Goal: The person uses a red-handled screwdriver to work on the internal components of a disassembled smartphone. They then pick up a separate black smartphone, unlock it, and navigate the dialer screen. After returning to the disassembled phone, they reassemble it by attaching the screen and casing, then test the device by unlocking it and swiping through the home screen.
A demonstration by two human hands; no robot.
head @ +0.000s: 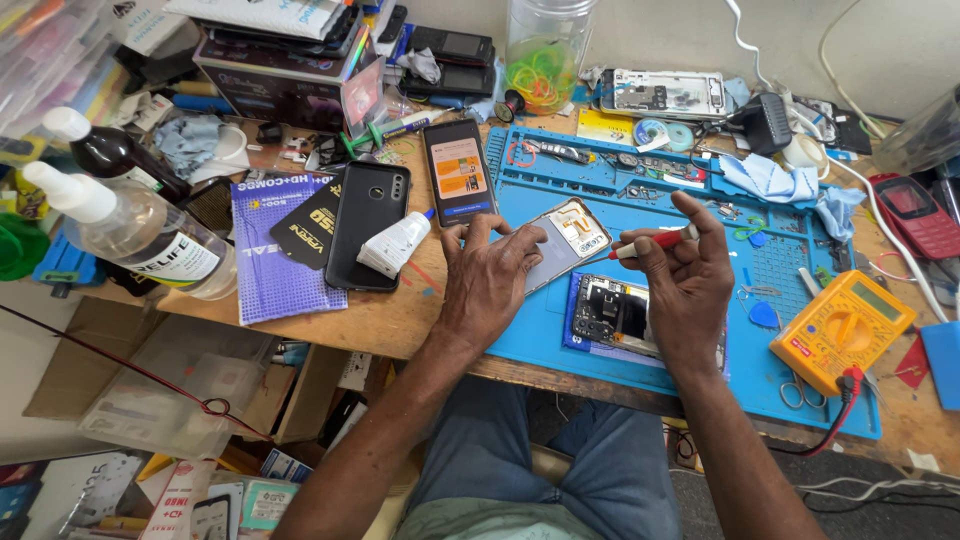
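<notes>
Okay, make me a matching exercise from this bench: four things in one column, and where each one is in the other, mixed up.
1. red-handled screwdriver
2. yellow multimeter
3. black phone
4. jar of rubber bands

A. at the back of the bench
B. in the right hand
C. face down, left of the left hand
D. on the blue mat's right edge

Pairs: 1-B, 2-D, 3-C, 4-A

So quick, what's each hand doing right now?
Left hand: fingers pressed on the phone back panel.
Right hand: closed on a red-handled tool.
</notes>
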